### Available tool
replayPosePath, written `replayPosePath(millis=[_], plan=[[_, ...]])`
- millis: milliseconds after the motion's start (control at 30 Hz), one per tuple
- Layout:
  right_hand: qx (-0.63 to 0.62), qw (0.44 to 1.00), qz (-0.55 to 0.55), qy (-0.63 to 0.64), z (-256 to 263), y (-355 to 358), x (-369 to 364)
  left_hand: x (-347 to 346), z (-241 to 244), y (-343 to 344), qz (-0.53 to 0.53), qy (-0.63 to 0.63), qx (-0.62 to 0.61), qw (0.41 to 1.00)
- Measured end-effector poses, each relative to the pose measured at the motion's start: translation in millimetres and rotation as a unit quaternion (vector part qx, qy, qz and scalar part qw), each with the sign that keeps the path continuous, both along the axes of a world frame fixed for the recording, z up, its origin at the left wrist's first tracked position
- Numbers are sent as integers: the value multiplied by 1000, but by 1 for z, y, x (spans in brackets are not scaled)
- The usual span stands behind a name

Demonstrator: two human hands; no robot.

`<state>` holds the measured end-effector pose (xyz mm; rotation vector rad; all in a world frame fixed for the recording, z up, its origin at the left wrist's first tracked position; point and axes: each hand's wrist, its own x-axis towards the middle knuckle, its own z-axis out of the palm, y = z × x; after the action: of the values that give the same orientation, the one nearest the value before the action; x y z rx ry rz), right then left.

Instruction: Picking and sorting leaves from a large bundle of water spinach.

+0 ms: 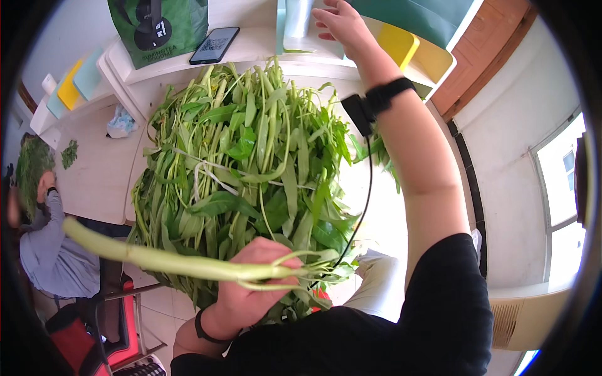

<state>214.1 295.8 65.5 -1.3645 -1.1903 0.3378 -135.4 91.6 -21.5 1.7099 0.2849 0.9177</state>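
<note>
A large bundle of leafy green water spinach, tied round with pale string, fills the desk in front of me. In my left hand, low over the bundle's near side, is one thick pale-green stem. It lies crosswise, its bare end pointing left and its thin shoots to the right. My right hand reaches up to the desk's back shelf, beside a silvery cylinder. Its fingers are apart and nothing shows in them. A black device with a cable is strapped to the right wrist.
On the shelf stand a green bag and a phone showing a printed code. A co-worker handles greens at the far left. Below are red-and-black chairs. A window is at the right.
</note>
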Motion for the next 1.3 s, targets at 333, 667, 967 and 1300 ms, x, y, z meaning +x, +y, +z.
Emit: replayPosePath(millis=[333, 667, 967, 1300], plan=[[-69, 981, 179, -5, -9, -268, -61, 27, 28, -47, -2, 37, -60, 998], [20, 995, 76, -64, -57, -381, -98, 101, -1, -65, -106, 162, -9, 981], [-21, 994, 18, 109, -83, -412, -82, 122, -18, -93, -238, 225, -166, 930], [46, 968, -23, 244, -118, -433, -59, 106, -29, -96, -268, 252, -216, 904]])
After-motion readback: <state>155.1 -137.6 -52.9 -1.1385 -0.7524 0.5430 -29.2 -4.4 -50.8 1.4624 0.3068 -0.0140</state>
